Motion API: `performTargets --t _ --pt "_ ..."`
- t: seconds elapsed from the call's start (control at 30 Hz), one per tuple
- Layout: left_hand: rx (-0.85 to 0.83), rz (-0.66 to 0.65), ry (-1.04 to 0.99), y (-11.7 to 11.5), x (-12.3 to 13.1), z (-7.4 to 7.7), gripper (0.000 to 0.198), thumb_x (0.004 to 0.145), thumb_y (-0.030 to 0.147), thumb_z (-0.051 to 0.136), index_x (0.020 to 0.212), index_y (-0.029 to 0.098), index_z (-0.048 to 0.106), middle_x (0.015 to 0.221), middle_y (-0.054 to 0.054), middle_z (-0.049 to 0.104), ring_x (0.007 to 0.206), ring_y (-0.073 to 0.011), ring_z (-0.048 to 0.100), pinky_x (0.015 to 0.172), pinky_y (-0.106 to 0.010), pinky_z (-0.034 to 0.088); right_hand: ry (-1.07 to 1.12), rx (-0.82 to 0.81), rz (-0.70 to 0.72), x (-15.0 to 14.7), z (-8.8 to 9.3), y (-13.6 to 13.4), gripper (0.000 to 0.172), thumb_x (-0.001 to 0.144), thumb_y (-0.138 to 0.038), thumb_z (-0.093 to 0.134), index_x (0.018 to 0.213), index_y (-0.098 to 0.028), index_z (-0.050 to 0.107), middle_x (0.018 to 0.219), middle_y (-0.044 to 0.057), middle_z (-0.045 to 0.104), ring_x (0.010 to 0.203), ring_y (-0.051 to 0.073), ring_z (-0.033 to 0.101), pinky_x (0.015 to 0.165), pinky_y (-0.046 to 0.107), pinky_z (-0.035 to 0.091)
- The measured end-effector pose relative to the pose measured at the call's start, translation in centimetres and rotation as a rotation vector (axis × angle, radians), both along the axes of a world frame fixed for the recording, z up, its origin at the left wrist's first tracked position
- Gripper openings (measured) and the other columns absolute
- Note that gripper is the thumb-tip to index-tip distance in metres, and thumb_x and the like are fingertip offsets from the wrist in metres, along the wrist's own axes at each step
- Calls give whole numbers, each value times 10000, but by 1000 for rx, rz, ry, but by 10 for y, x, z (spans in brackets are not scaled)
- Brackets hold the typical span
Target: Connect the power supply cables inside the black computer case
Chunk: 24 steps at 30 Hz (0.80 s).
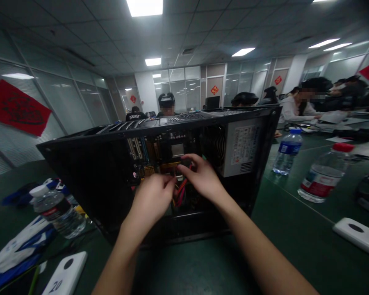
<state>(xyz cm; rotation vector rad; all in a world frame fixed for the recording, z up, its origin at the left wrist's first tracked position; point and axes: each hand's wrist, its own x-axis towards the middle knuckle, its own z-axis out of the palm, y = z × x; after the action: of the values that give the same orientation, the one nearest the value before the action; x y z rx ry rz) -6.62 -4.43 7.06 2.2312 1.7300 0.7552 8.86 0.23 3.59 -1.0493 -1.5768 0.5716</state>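
An open black computer case (172,239) stands in front of me, its inside facing me. My left hand (155,192) reaches in, with thumb and fingers pinched on a thin cable among the coloured cables (181,193). Beside it, my right hand (203,176) has its fingers curled around red cables. Both hands are in front of the motherboard (160,149), and its lower part is hidden behind them. A silver power supply (241,147) with a label sits at the case's upper right, next to a round fan (214,141).
Left of the case are a white-capped water bottle (60,213), blue-and-white gloves (21,246) and a white device marked 20 (66,274). On the right stand a blue-capped bottle (287,153) and a red-capped bottle (324,174), with another white device (358,235) nearer me. Other people sit beyond.
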Motion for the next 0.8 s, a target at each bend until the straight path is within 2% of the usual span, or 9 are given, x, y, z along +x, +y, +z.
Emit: performTargets --t 0.13,0.23,0.3,0.47,0.63,0.8 --pt "-68 93 234 23 3 -28 363 913 333 426 751 195 720 785 -92 734 740 -210 663 664 -283 413 -159 -25 -133 0 -26 20 213 822 -278 638 1007 -174 630 811 27 651 721 177 589 668 279 412" --pt "-98 123 300 33 9 -45 357 915 332 422 833 175 732 852 -139 739 803 -248 686 658 -298 428 -255 -49 -147 0 -34 24 161 825 -260 646 971 -198 620 800 27 655 733 183 601 675 277 403" --pt "-108 136 304 36 12 -51 365 917 335 411 881 170 735 903 -160 740 841 -272 692 668 -316 443 -294 -66 -138 0 -36 24 160 832 -265 646 977 -207 614 798 28 657 739 187 608 670 277 398" --pt "-66 209 320 33 11 -50 387 930 369 399 952 169 730 965 -160 737 889 -267 688 701 -313 458 -303 -107 -155 2 -38 28 159 837 -278 643 969 -195 613 771 31 652 726 190 611 645 272 390" --pt "-46 184 350 25 15 -43 390 932 352 387 894 174 732 926 -155 743 855 -260 692 694 -312 457 -268 -125 -145 3 -40 32 169 831 -278 647 971 -186 623 812 45 669 742 183 614 662 267 405" --pt "-59 199 349 27 15 -44 385 923 356 394 901 181 737 927 -157 745 847 -264 691 697 -319 460 -250 -132 -126 3 -40 32 175 830 -268 650 982 -187 621 825 46 675 750 181 616 673 267 413"
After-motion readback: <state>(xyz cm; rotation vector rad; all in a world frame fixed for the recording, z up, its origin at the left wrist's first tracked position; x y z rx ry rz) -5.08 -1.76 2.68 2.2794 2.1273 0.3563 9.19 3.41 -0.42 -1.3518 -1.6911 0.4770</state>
